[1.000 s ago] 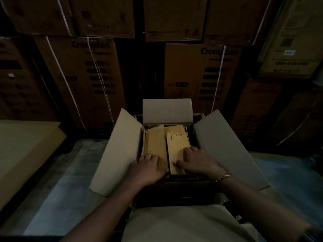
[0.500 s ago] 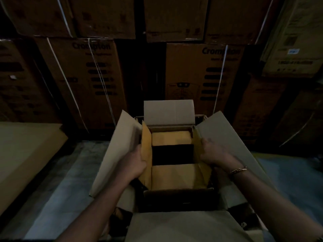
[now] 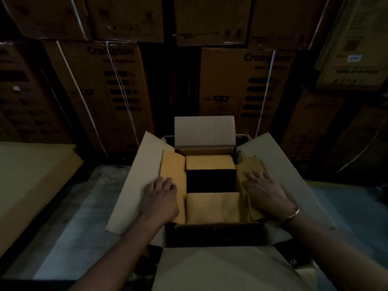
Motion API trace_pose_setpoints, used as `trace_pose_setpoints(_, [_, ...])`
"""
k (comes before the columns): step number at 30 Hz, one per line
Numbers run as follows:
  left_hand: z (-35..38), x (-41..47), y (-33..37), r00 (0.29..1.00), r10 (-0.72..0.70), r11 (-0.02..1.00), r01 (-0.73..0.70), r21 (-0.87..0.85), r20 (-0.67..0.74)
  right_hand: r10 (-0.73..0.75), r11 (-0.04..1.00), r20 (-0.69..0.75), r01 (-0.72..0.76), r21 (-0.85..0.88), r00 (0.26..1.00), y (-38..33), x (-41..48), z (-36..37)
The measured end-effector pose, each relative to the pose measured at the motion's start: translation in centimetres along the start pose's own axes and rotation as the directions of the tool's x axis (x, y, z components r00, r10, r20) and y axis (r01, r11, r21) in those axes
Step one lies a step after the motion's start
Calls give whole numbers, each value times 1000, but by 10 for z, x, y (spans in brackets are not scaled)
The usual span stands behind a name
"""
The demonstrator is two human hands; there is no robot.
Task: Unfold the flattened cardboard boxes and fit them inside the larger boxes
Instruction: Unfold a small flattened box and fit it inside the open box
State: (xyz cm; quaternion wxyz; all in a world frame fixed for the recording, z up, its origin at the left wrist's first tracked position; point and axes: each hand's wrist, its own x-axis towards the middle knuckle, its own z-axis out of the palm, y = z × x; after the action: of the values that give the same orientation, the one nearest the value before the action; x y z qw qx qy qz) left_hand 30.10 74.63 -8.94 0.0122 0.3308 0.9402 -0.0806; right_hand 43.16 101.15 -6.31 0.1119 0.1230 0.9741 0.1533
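Head view: there is one big box [image 3: 134, 185] on the floor [image 3: 73, 227], right in front of the person. It is open at the top. It has four pale flaps, and all four are folded out: one far, one near, one left, one right.

Inside the big box sits one smaller box [image 3: 212, 206]. It is yellow-brown and fills the big box from side to side. It has four flaps too. The far flap and the near flap lie flat, with a dark gap [image 3: 211, 180] between them. The left flap and the right flap are pushed out against the side flaps of the big box. The gap is too dark to see what is inside the smaller box.

Two hands are at work. The left hand [image 3: 160, 200] rests on the left flap of the smaller box, and its fingers [image 3: 167, 182] lie close together and press down on it. The right hand [image 3: 264, 194] rests on the right flap, and its fingers [image 3: 255, 175] are spread out flat on it. Neither hand pinches anything. One bracelet [image 3: 290, 216] is on the right wrist.

Behind the big box is a wall of stacked brown boxes [image 3: 105, 91] with white straps. Two of them show the word "Crompton". At the left lies one pile of flat cardboard [image 3: 31, 175].
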Motion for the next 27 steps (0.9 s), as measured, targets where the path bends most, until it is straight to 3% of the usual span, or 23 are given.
trace_pose_setpoints(3, [2, 0, 3, 1000, -14, 998, 14, -60, 3, -88, 986, 215, 55, 156, 973, -16, 19, 2])
trace_pose_setpoints(6, [5, 0, -1, 1000, -4, 993, 6, -119, 16, -56, 924, 182, -18, 383, 982, -8, 28, -1])
trace_pose_setpoints(9, [-1, 2, -8, 999, 26, 978, -18, -208, 38, -72, 617, 199, -113, 779, 977, 6, 19, -17])
trace_pose_setpoints(11, [-6, 3, -11, 998, 24, 963, -8, -270, 56, -119, 522, 243, -148, 840, 963, 14, 7, -28])
trace_pose_setpoints(13, [-8, 1, -9, 998, 23, 970, -7, -241, 63, -220, 560, 240, -80, 825, 945, 18, -5, -28])
trace_pose_setpoints(15, [-11, -6, 1, 997, 33, 986, -20, -165, 76, -291, 662, 261, -2, 749, 920, 13, -18, -26])
trace_pose_setpoints(18, [-8, -19, 26, 975, 103, 985, -72, -158, 198, -288, 898, 323, 138, 417, 902, -9, -34, -1])
trace_pose_setpoints(19, [-2, -24, 33, 958, 145, 980, -105, -168, 246, -273, 932, 322, 166, 322, 907, -18, -39, 7])
trace_pose_setpoints(22, [17, -33, 45, 925, 254, 958, -200, -206, 282, -272, 930, 287, 175, 322, 919, -28, -48, 15])
trace_pose_setpoints(27, [19, -31, 46, 923, 249, 961, -198, -193, 292, -251, 946, 375, 144, 290, 892, -30, -46, 5])
